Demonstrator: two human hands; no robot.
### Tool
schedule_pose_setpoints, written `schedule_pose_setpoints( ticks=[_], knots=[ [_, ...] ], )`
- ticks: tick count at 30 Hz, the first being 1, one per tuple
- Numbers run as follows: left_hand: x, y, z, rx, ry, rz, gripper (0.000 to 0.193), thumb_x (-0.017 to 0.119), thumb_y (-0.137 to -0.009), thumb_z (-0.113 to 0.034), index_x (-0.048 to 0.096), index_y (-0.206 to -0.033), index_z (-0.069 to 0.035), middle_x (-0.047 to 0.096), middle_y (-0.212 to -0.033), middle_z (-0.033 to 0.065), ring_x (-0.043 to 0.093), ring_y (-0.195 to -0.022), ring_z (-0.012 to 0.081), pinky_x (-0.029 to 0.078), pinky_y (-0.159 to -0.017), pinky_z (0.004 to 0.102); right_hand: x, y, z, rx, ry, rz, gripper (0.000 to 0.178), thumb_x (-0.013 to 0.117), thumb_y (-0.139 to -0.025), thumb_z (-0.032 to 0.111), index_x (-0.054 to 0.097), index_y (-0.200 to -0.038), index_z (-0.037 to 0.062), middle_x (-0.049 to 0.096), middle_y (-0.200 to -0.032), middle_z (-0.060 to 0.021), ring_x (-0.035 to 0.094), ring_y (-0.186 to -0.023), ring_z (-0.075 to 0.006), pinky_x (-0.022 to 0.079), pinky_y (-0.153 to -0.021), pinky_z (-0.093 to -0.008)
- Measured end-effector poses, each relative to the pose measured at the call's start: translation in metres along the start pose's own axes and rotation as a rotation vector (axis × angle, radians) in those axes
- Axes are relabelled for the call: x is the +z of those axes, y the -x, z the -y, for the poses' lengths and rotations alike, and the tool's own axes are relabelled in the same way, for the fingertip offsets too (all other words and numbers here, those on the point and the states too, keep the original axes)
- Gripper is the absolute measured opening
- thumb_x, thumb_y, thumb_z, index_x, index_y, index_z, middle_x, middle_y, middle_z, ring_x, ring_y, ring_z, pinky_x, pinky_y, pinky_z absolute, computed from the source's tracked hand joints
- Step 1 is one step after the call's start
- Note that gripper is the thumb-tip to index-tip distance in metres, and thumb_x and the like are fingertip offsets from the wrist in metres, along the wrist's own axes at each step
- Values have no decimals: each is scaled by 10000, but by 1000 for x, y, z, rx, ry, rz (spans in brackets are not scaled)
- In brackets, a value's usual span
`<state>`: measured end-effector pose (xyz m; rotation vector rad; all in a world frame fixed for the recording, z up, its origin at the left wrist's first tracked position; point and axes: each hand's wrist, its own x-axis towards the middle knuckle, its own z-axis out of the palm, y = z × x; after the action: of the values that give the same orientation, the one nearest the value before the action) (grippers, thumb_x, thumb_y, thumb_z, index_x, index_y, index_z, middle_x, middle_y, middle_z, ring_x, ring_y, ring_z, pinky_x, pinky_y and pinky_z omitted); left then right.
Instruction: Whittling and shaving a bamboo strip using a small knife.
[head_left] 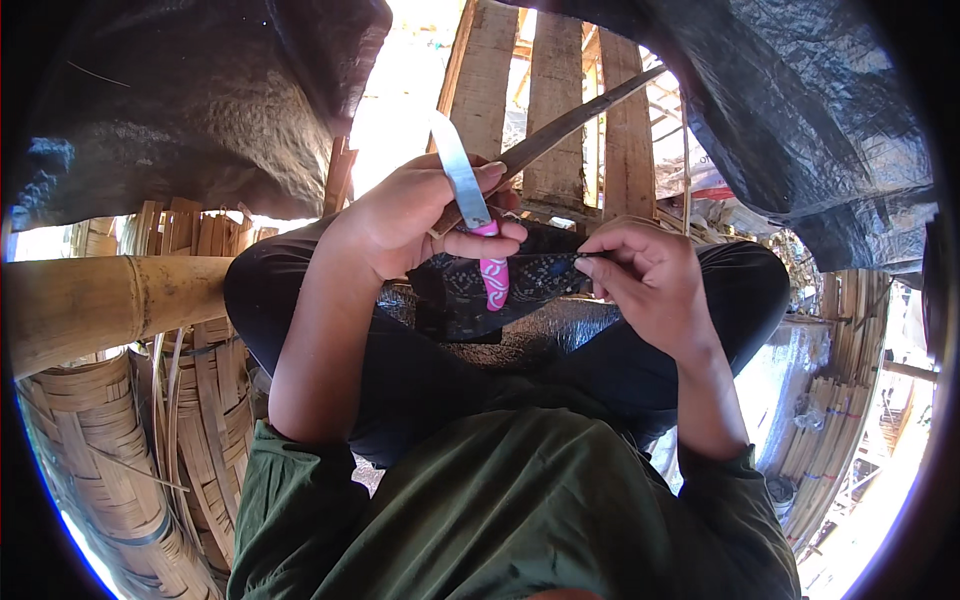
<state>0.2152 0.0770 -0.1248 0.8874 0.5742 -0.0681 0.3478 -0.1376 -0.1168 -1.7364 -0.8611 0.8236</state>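
Note:
My left hand point(405, 222) is closed round a knife point(464, 183) with a broad silver blade and a pink-and-white patterned handle. The blade points up and away, and the handle end hangs below my fingers. A long, dark, tapered strip point(580, 118) also passes through this hand, its thin end reaching to the far right; its material is unclear. To the right, my right hand point(648, 275) pinches the edge of a dark speckled cloth point(540, 285) between thumb and finger. That cloth lies over my lap, partly behind the knife handle.
A thick bamboo pole point(120, 300) runs in from the left, above woven bamboo baskets point(100, 430). Wooden planks point(553, 110) stand ahead. Dark plastic sheets point(800, 120) hang at both upper sides. Bundled bamboo strips point(835, 430) are on the right.

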Motion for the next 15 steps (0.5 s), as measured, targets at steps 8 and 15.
schedule_pose_setpoints(
  ticks=[8, 15],
  knots=[
    [-4, 1, -5, -25, 143, -33, 283, 536, -986, -149, 549, -1110, 105, 638, -983, 176, 688, -741, 226, 649, -639, 303, -26, 5, 39, -55, 75, 5, 46, 698, -846, -29, 679, -888, -30, 634, -671, -4, 536, -578, -2, 374, -478, -171],
    [-5, -1, -4, -26, 83, -64, 249, 532, -986, -121, 550, -1112, 93, 631, -960, 166, 588, -587, 117, 316, -368, 168, -78, -7, 68, -124, 227, -98, 87, 718, -831, 6, 714, -917, -8, 692, -733, -39, 576, -574, -24, 410, -484, -171]
  ],
)
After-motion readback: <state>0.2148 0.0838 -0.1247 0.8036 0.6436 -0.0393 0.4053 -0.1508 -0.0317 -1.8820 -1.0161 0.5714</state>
